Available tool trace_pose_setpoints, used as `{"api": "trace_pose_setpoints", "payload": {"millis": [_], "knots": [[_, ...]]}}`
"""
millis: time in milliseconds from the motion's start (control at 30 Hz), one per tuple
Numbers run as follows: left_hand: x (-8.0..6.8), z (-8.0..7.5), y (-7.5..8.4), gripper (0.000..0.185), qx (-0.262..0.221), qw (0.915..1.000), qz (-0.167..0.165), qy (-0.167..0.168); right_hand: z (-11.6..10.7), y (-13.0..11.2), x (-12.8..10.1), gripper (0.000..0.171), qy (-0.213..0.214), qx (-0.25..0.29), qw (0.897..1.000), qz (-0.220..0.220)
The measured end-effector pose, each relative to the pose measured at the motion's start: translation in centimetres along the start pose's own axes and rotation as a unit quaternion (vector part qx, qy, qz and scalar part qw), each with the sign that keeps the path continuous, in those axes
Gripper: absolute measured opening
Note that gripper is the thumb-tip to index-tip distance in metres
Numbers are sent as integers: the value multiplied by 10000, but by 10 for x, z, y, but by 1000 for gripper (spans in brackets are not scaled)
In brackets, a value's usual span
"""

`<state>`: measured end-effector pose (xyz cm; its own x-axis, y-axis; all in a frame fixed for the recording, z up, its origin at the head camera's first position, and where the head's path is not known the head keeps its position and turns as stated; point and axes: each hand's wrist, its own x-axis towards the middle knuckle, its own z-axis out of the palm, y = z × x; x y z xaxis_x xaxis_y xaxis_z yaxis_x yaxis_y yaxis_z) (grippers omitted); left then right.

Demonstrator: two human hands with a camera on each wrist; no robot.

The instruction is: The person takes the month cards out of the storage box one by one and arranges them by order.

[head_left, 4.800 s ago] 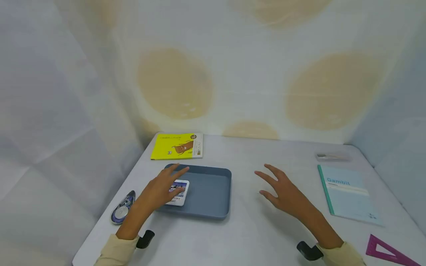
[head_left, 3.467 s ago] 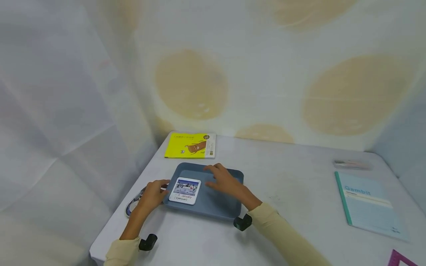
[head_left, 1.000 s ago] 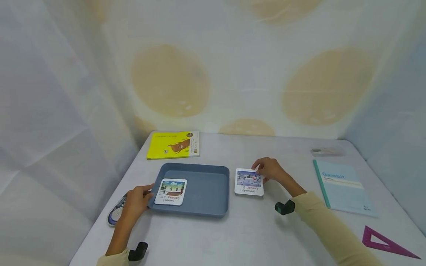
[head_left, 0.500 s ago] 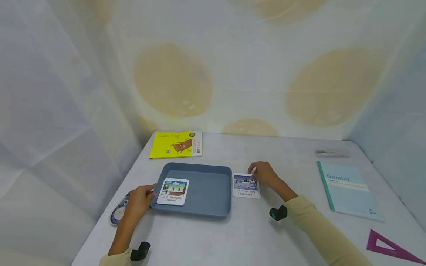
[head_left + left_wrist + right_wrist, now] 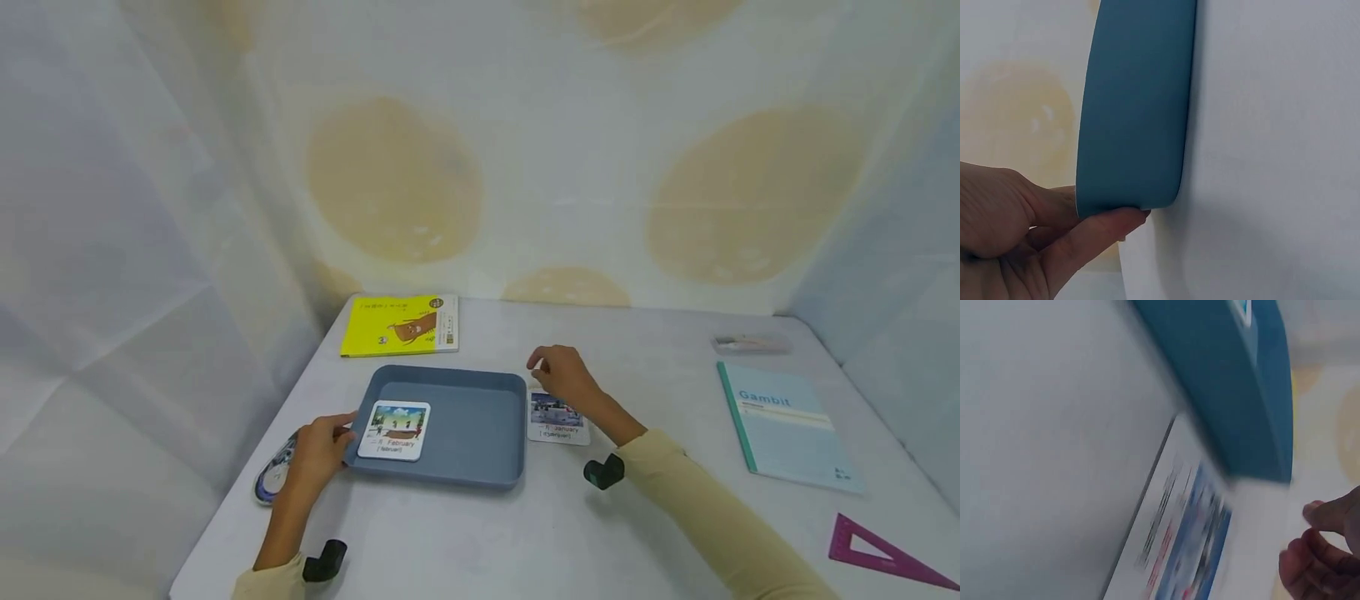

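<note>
February card [image 5: 394,431] in tray [image 5: 472,433], lower centre of frame.
Left hand [image 5: 318,450] pinches the tray's left rim; right hand [image 5: 564,373], thumb and fingers narrowly parted, hangs near January card [image 5: 557,428].

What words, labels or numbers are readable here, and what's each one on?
"February": card in the blue tray.
"January": card beside the tray.
"Gambit": light blue notebook.
Too small or blurred: other print on both cards, the notebook and the yellow book; any markings on the purple set square.

White table [image 5: 480,542] beneath tray [image 5: 472,433], January card [image 5: 555,422], book [image 5: 401,327], notebook [image 5: 791,432], triangle [image 5: 873,562]
</note>
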<state>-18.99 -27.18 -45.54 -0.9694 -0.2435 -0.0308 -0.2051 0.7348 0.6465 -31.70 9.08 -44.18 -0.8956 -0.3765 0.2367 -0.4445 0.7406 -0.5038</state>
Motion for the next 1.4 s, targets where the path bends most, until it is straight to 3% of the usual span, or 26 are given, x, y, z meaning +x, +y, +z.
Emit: {"api": "trace_pose_setpoints", "payload": {"millis": [233, 433, 600, 800, 933, 1100, 1267, 1400], "knots": [[3, -8, 1, 38, -81, 9998, 150, -43, 35, -64, 26, 9, -233, 430, 9971, -588], [5, -12, 0, 40, -274, 9993, 174, -169, 68, -90, 45, 15, -769, 440, 9899, -1108], [3, -13, 1, 41, -307, 9993, 97, -189, 91, -108, 51, 30, -1332, 76, 9863, -974], [2, -8, 1, 40, -374, 9990, 12, -252, 106, -127, 45, 57, -1882, -459, 9804, -343], [1, -4, 0, 40, -460, 9986, -44, -257, 109, -131, 41, 54, -1743, -749, 9813, -312], [0, -4, -1, 41, -464, 9986, -51, -236, 108, -132, 41, 48, -1448, -719, 9853, -558], [0, -5, -3, 41, -456, 9986, 7, -283, 104, -130, 44, 44, -1340, -211, 9894, -511], [2, -7, -7, 42, -544, 9979, 15, -344, 96, -126, 46, 27, -1232, 254, 9901, -630]]}}
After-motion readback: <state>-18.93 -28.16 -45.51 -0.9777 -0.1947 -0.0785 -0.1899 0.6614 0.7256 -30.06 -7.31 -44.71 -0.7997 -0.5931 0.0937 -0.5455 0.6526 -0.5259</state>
